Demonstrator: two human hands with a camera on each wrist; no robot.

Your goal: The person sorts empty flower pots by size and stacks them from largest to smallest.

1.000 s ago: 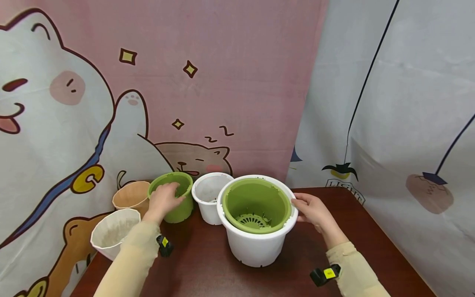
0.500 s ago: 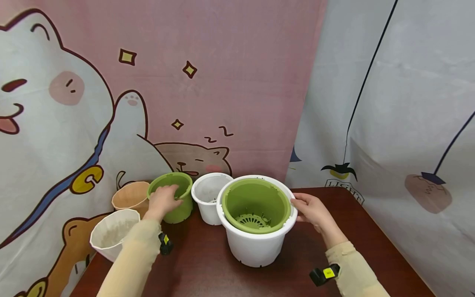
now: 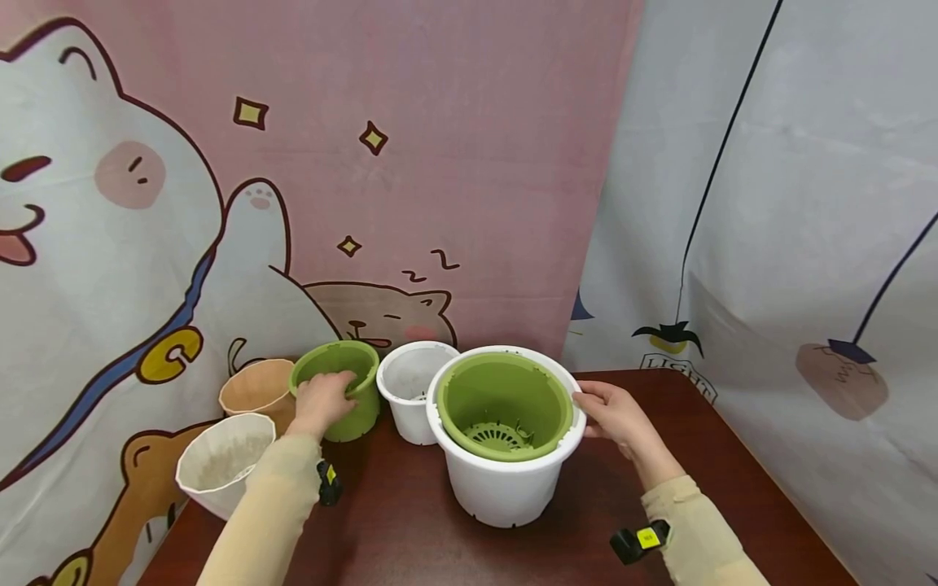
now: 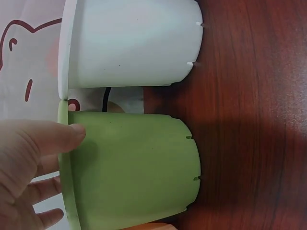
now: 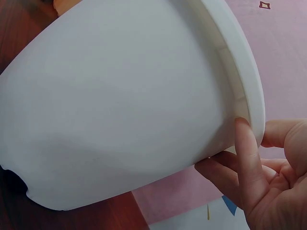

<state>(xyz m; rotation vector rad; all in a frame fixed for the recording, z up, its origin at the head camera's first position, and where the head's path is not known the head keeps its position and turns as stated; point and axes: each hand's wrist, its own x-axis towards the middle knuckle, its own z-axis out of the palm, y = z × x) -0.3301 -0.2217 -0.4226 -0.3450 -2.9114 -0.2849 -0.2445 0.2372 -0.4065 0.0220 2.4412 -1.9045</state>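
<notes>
On the left, a green flower pot (image 3: pixel 354 419) stands on the table. My left hand (image 3: pixel 322 401) pinches its rim, thumb on the outer wall and fingers over the inner side; the left wrist view shows this thumb (image 4: pixel 62 136). A large white flower pot (image 3: pixel 506 492) stands nearer the middle, upright, with another green pot (image 3: pixel 506 399) nested inside it. Slots show in the nested pot's bottom. My right hand (image 3: pixel 615 419) grips the large white pot's rim at its right side. In the right wrist view, fingers (image 5: pixel 249 158) lie under the rim, with the thumb beyond it.
A smaller white pot (image 3: pixel 416 415) stands between the two green ones. An orange pot (image 3: pixel 282 411) and a cream faceted pot (image 3: pixel 212 492) stand at the table's left edge. The dark red table (image 3: pixel 396 521) meets printed curtains (image 3: pixel 476 163) at the back.
My left hand has lowered slightly at the green pot's rim, its fingers reaching a little further down. The right hand and the pots have stayed in place.
</notes>
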